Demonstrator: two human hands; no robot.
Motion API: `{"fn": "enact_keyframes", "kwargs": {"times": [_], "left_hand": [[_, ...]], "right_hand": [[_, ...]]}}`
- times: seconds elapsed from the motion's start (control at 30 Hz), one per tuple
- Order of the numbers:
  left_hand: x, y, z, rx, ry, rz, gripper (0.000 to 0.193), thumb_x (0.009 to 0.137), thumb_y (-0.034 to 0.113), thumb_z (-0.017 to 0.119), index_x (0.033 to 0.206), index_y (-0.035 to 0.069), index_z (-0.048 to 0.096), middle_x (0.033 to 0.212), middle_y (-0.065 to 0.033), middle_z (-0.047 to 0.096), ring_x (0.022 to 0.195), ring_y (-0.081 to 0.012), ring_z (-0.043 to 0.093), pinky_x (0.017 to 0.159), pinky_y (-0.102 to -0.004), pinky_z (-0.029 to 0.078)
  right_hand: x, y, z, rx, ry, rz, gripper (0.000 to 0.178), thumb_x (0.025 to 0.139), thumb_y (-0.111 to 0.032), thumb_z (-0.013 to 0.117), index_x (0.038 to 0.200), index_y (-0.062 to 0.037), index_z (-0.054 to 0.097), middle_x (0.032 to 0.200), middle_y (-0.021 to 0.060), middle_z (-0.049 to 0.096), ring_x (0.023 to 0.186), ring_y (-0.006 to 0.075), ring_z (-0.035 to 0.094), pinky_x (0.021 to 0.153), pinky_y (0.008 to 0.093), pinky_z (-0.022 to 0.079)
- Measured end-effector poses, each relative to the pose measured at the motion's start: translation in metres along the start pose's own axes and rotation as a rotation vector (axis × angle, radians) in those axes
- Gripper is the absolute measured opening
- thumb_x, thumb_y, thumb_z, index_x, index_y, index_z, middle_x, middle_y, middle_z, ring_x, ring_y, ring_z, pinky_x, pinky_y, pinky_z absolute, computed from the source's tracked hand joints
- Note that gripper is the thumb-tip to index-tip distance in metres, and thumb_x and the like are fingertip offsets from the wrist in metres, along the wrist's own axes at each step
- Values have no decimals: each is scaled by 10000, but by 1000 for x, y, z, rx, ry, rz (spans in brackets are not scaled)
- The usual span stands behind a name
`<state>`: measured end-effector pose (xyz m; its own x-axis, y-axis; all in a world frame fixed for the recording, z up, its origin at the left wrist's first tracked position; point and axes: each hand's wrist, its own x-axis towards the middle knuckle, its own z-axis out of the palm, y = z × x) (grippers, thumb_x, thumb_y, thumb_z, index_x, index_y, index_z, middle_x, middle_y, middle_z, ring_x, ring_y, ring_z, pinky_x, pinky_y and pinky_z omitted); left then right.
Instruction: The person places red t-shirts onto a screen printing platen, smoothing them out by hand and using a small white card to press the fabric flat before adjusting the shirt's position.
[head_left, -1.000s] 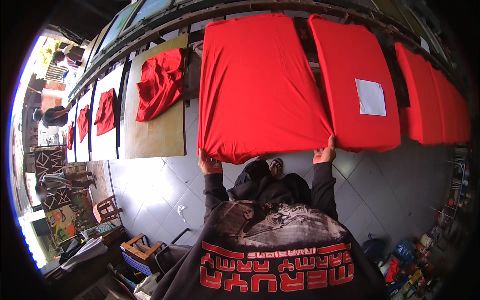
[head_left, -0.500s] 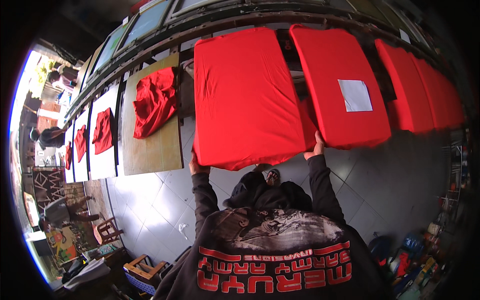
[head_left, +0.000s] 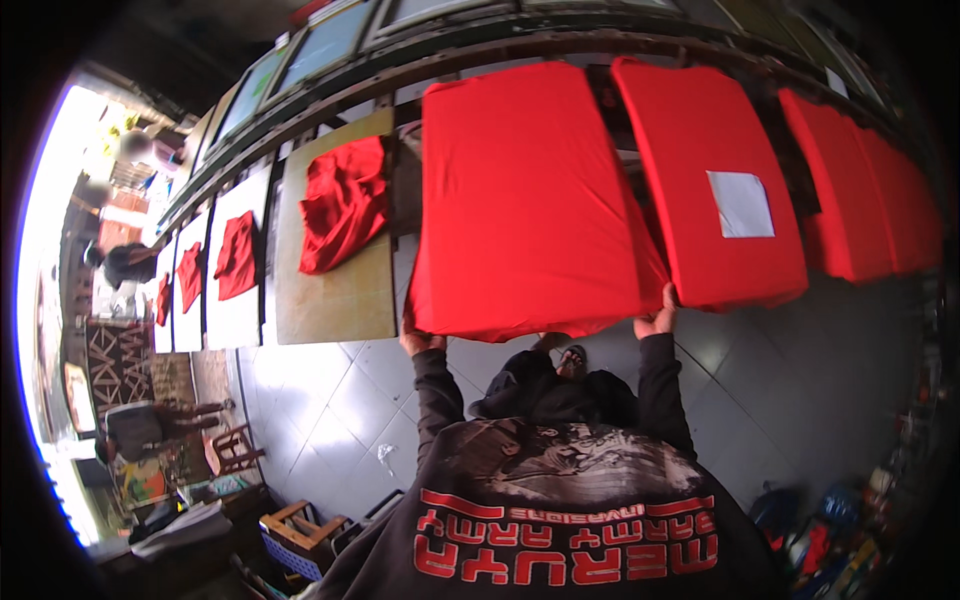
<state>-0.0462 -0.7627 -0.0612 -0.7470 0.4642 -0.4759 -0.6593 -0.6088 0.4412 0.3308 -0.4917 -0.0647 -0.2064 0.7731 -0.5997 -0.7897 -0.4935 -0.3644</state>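
A wide red cloth (head_left: pixel 525 200) covers a flat board ahead of me, its near edge hanging loosely. At the near left corner, my left hand (head_left: pixel 420 338) is closed on the cloth's edge. My right hand (head_left: pixel 657 318) pinches the near right corner, its fingers partly hidden by the fabric. Between the hands the hem droops in soft folds, while the upper surface lies mostly smooth. Right beside it is another red-covered board (head_left: pixel 700 170) with a pale square sheet (head_left: pixel 741 204) on top.
To the left, a tan board (head_left: pixel 340 310) bears a crumpled red cloth (head_left: pixel 343 205); white boards (head_left: pixel 232 318) with red pieces follow. More red-covered boards (head_left: pixel 860 190) line the right. Framed screens stand behind. People (head_left: pixel 128 262) are at the far left. A wooden stool (head_left: pixel 235 450) stands on the tiled floor.
The whole scene has shifted rightward in view. The wrinkles on the cloth's top have smoothed, and its near corners flare outward more. Both hands still grip the edge.
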Motion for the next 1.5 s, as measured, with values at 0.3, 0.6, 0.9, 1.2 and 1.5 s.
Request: {"fn": "enact_keyframes", "kwargs": {"times": [0.3,0.6,0.9,1.2,1.5], "left_hand": [[-9,-4,-3,-66,-17,21,336,967,338,553,1157,76,641,1169,-107,678,1084,-280,645,933,-490,513],[-74,-47,8,609,-97,-306,518,916,430,636,1231,26,562,1189,-106,643,1080,-241,616,953,-473,472],[-95,-67,0,945,-136,-83,270,844,224,791,947,-15,719,882,-89,726,782,-164,695,711,-321,585],[-94,-72,-12,1031,-95,-90,312,843,262,792,955,-21,720,883,-102,731,802,-178,701,711,-321,578],[-74,-10,-24,1270,-210,-618,663,828,371,785,1375,114,512,1290,-46,617,1139,-206,612,809,-390,533]], "right_hand": [[2,0,6,-144,173,-46,377,860,-405,733,1132,-171,618,994,-17,703,780,132,640,663,292,501],[-36,13,-15,-334,-214,287,355,892,-303,573,1157,-70,616,1173,117,640,1091,295,594,931,489,461],[-61,3,-18,-1214,-352,-19,295,870,-256,751,920,27,684,818,83,722,729,136,684,750,268,520],[-70,1,-28,-1224,-444,31,232,882,-201,738,892,30,713,793,84,723,732,135,682,720,275,533],[-39,-40,0,-1817,-632,302,356,879,-293,724,1032,27,698,856,69,725,700,105,664,655,272,526]]}}
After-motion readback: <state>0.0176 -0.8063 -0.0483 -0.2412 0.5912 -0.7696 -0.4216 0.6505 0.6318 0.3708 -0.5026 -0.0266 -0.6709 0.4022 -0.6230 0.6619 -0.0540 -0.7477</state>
